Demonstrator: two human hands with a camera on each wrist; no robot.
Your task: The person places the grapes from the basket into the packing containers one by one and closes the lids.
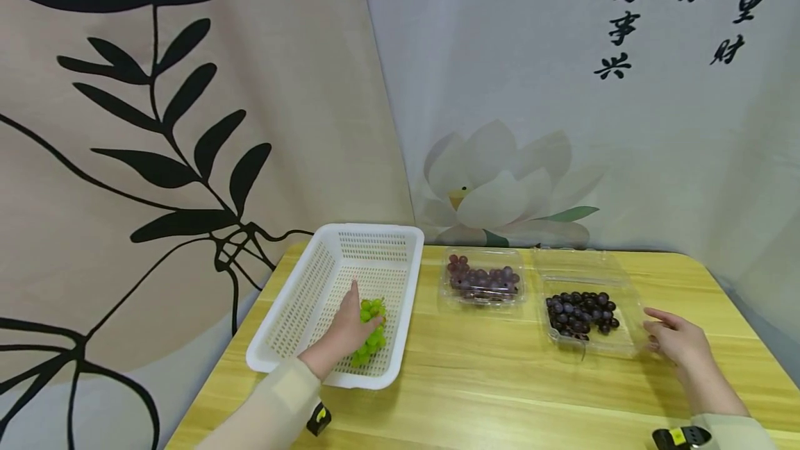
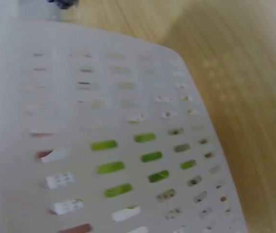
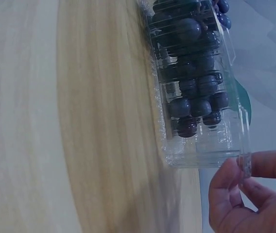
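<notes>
My left hand (image 1: 347,330) is inside a white plastic basket (image 1: 414,297), over a bunch of green grapes (image 1: 373,349). Its index finger points forward, and the thumb spreads sideways across the grapes. The left wrist view looks at the basket's slotted wall (image 2: 16,97), with green grapes (image 2: 110,167) showing through the slots; the hand is hidden there. My right hand (image 1: 684,344) pinches the rim of a clear plastic box (image 3: 203,160) between thumb and fingers at its right side. Dark grapes (image 1: 578,311) lie in this box, whose clear lid (image 1: 575,262) stands open at the back.
Between basket and open box stands a second clear box (image 1: 482,297) of reddish-purple grapes (image 1: 478,280). All stand on a wooden table (image 1: 475,373). A printed curtain (image 1: 500,89) hangs right behind the table's far edge.
</notes>
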